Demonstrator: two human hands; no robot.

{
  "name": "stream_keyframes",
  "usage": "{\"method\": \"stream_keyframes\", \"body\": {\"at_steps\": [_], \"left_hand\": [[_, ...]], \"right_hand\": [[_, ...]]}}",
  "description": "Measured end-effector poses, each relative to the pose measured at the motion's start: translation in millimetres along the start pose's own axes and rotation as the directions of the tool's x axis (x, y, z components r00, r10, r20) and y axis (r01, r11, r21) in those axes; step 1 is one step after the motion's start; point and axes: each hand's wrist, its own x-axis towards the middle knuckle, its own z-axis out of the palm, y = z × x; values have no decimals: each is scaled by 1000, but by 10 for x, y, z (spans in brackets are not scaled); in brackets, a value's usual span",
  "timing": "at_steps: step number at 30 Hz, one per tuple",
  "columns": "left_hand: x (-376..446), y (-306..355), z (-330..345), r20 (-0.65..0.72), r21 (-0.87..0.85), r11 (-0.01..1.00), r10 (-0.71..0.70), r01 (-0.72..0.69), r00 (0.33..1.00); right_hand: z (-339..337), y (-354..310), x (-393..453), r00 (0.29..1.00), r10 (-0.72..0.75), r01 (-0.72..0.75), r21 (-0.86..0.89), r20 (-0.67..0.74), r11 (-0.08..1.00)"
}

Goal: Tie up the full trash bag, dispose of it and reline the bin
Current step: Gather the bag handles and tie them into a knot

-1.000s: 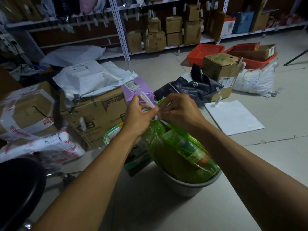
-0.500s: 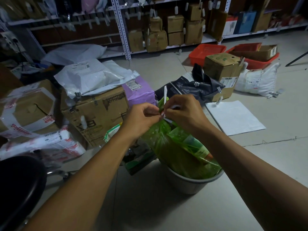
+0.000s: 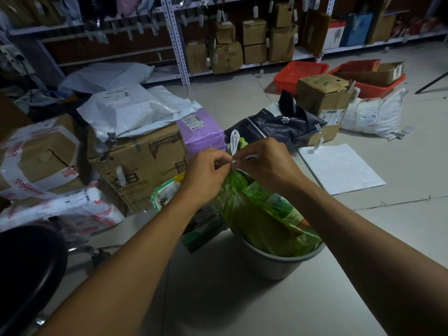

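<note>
A full green trash bag (image 3: pixel 252 214) sits in a grey round bin (image 3: pixel 281 265) on the floor. Its neck is gathered at the top, where white drawstring (image 3: pixel 234 141) sticks up in a loop. My left hand (image 3: pixel 206 173) and my right hand (image 3: pixel 264 163) meet over the neck. Both pinch the white drawstring between thumb and fingers, fingertips nearly touching each other. The knot itself is hidden between my fingers.
Cardboard boxes (image 3: pixel 140 163) and white parcels (image 3: pixel 131 110) crowd the floor at left. A black bag (image 3: pixel 278 124) and a box (image 3: pixel 322 98) lie behind the bin, red baskets (image 3: pixel 300 71) further back. A white sheet (image 3: pixel 339 168) lies to the right. A black stool (image 3: pixel 26 267) stands at lower left.
The white drawstring has gone from slanting left, to a straight strand, to a loop standing above my fingers. Both hands stayed together over the bag's neck.
</note>
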Motion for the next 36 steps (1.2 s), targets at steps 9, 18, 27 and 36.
{"method": "stream_keyframes", "body": {"at_steps": [9,18,27,36], "left_hand": [[-52,11,27,-2,12,999,-43,43,999],[-117,43,79,-88,280,959,66,-39,994],[-190,61,74,-196,67,998,5,8,981],[-228,116,67,-176,8,1000,-27,29,984]], "right_hand": [[72,-41,9,999,31,-35,-111,-36,993],[43,-57,53,985,139,-136,-32,106,990],[3,-122,79,949,245,-276,147,196,950],[-26,-168,110,938,290,-326,197,191,925]]}}
